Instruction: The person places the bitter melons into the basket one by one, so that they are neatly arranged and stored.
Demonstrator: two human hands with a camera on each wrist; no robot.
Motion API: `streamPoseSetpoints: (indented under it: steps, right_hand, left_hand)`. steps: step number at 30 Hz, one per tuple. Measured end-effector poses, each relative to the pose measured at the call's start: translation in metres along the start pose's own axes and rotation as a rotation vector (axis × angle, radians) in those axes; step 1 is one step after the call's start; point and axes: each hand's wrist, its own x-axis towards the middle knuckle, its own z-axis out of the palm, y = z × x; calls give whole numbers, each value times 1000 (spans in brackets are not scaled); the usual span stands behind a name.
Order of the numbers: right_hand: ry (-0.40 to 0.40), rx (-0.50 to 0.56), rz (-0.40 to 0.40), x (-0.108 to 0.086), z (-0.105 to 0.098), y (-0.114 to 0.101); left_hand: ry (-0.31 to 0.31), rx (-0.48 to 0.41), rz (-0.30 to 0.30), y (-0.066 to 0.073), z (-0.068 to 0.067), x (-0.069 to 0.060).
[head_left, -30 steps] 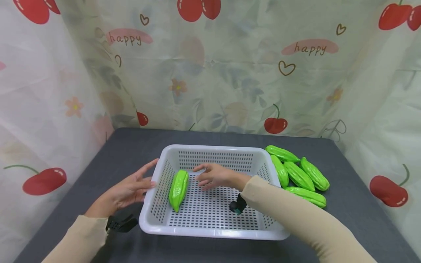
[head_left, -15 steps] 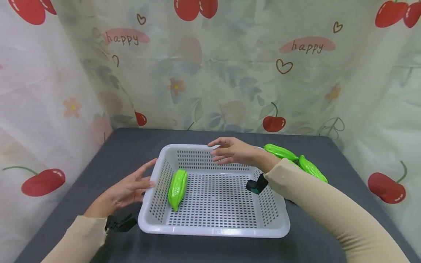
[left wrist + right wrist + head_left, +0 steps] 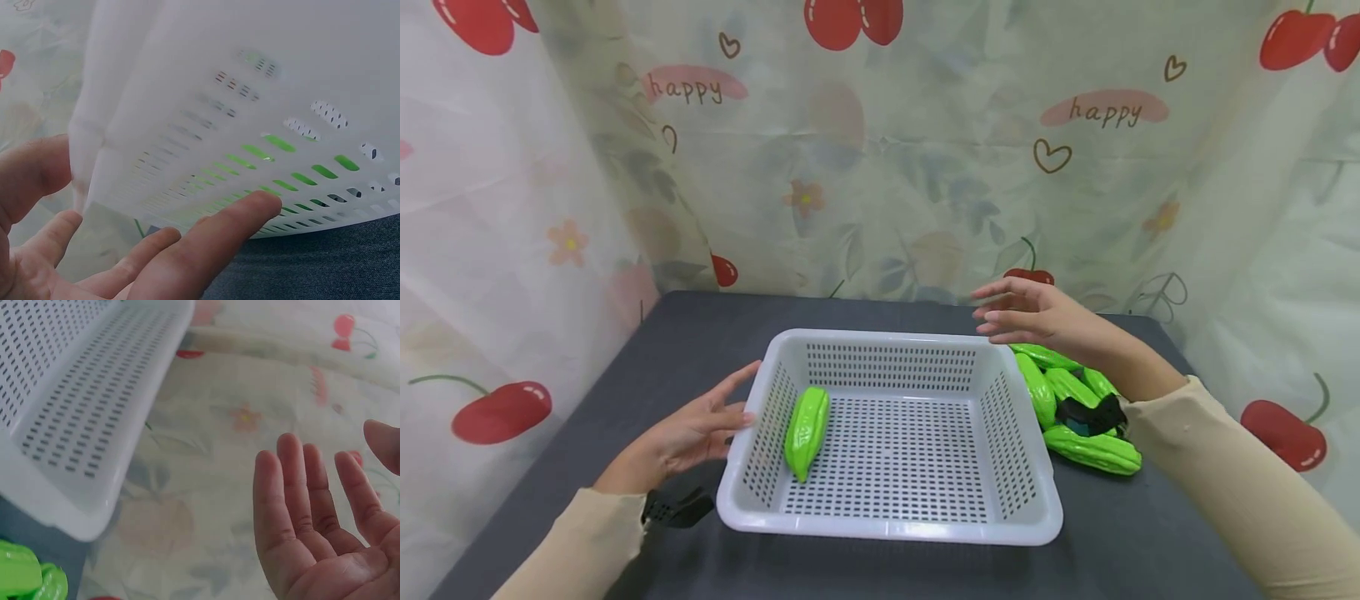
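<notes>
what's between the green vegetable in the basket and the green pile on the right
In the head view, the bare floor and right wall of the white basket lie between the green vegetable and the green pile.

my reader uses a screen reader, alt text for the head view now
A person's left hand touches a white basket holding one green vegetable; the right hand hovers, empty, near more green vegetables on the dark table.

From above, a hand could drop into the middle and right of the white basket (image 3: 891, 531); a green vegetable (image 3: 807, 433) obstructs its left, the left hand (image 3: 696, 433) its left rim. The right hand (image 3: 1041, 315) hides part of the green pile (image 3: 1067, 384).
</notes>
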Motion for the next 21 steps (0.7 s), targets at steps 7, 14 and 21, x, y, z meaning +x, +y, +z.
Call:
streamPoseSetpoints:
  steps: [7, 14, 21]
  right_hand:
    - [168, -94, -99, -53, -27, 12]
    - [312, -75, -171, -91, -40, 45]
    - [418, -183, -243, -112, -38, 103]
  left_hand:
    - [9, 9, 1, -1, 1, 0]
    - [2, 1, -2, 0, 1, 0]
    - [8, 14, 2, 0, 1, -2]
